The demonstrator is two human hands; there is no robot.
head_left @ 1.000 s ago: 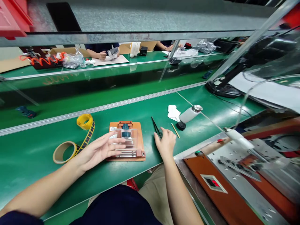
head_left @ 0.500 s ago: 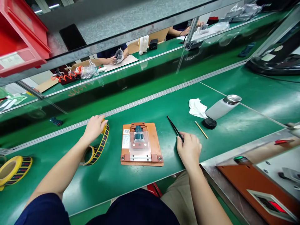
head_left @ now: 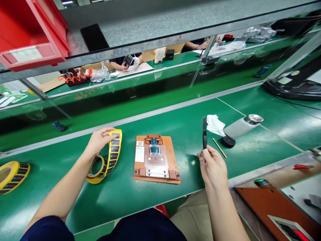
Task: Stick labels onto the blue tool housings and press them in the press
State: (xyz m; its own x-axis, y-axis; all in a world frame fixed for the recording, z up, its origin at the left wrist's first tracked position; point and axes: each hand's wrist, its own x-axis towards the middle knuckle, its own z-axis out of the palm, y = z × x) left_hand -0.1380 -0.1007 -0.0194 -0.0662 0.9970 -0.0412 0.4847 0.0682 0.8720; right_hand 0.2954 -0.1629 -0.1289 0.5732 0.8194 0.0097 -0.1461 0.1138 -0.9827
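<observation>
My left hand (head_left: 101,140) pinches the free end of a yellow label strip (head_left: 114,150), which rises from a small roll (head_left: 96,179) on the green bench. Between my hands lies a brown fixture (head_left: 173,157) with a clear plate and a small dark blue part (head_left: 154,149) in it. To its right, my right hand (head_left: 213,164) grips black tweezers (head_left: 204,132), their tips pointing up and away from me.
A larger yellow label roll (head_left: 15,177) is at the far left. A white cloth (head_left: 215,125), a wooden stick (head_left: 219,148), a black cap (head_left: 227,142) and a dispenser bottle (head_left: 240,126) lie to the right. A red bin (head_left: 32,55) sits on the upper shelf.
My left hand has turned the strip so its labels face me. My right hand has lifted the tweezers off the bench and tipped them upright. The view has shifted slightly.
</observation>
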